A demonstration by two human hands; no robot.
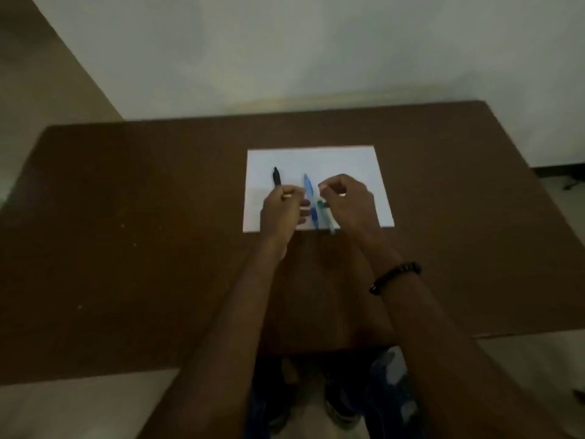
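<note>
1. While both hands hang over the white sheet at mid-frame, I read the left hand as curled, pinching a pale sliver too blurred to name.
2. On the right hand thumb meets forefinger; I cannot tell whether it holds anything.
3. A black pen pokes out above the left hand; a blue pen and a teal pen lie between the hands.
4. The sheet lies on a brown table.

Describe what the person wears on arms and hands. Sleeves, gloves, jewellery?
No sleeves or gloves in view; both forearms are bare. The left hand and its wrist carry nothing. The right hand has a dark beaded bracelet at the wrist. No rings show, though the picture is dim.
</note>
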